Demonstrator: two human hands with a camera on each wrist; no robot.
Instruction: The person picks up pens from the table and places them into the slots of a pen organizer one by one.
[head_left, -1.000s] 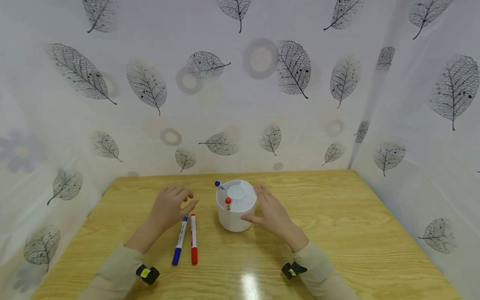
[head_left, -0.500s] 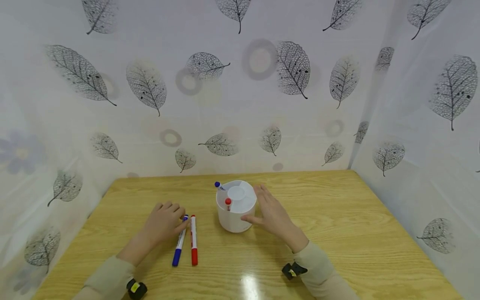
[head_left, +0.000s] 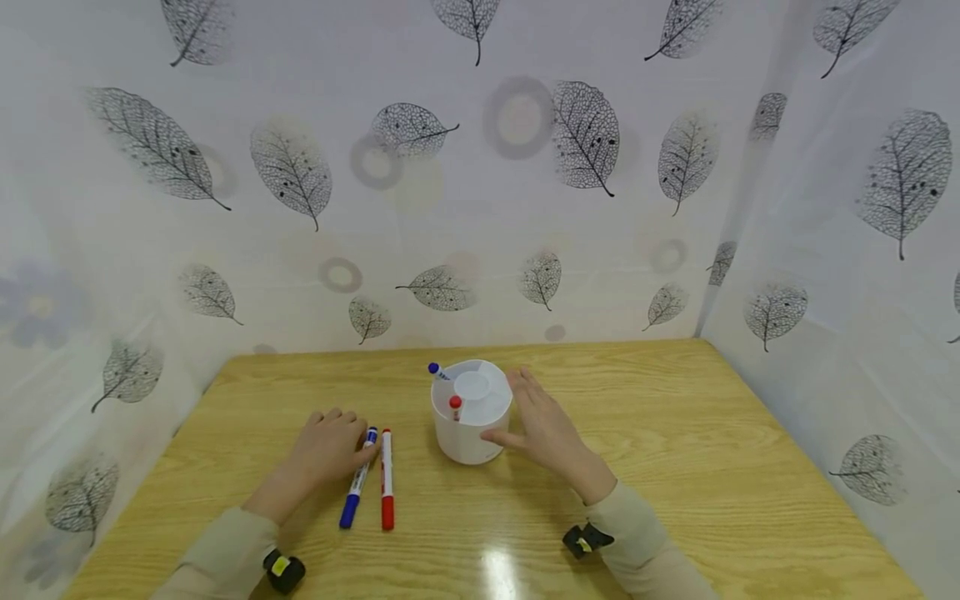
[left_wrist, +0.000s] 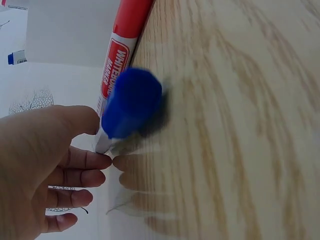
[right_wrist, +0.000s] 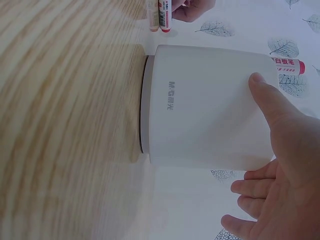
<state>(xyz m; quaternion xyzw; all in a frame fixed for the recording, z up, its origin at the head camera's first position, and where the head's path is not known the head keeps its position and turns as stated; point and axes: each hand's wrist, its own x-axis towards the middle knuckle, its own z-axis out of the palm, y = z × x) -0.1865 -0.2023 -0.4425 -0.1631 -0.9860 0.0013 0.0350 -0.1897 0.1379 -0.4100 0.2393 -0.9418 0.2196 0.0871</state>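
My left hand [head_left: 326,450] pinches a blue-capped whiteboard marker [head_left: 356,493] near its far end, thumb on one side and fingers on the other. In the left wrist view the blue cap [left_wrist: 132,102] points toward the camera, and its barrel is mostly hidden behind it. Just right of it lies a red whiteboard marker [head_left: 387,479] on the wooden table. A white round pen holder [head_left: 465,442] stands upright, holding a blue marker [head_left: 436,369] and a red marker [head_left: 455,404]. My right hand [head_left: 551,433] rests against the holder's right side, thumb [right_wrist: 270,97] near its rim, fingers extended.
The wooden table [head_left: 637,433] runs back to a pale curtain [head_left: 480,208] printed with leaves. Side curtains [head_left: 847,333] flank it. The pen holder's divided top has several compartments on its right side.
My left hand came down and nearer to me, onto the blue marker, and now grips it; the marker's cap end has shifted slightly left. The right hand and pen holder stayed put.
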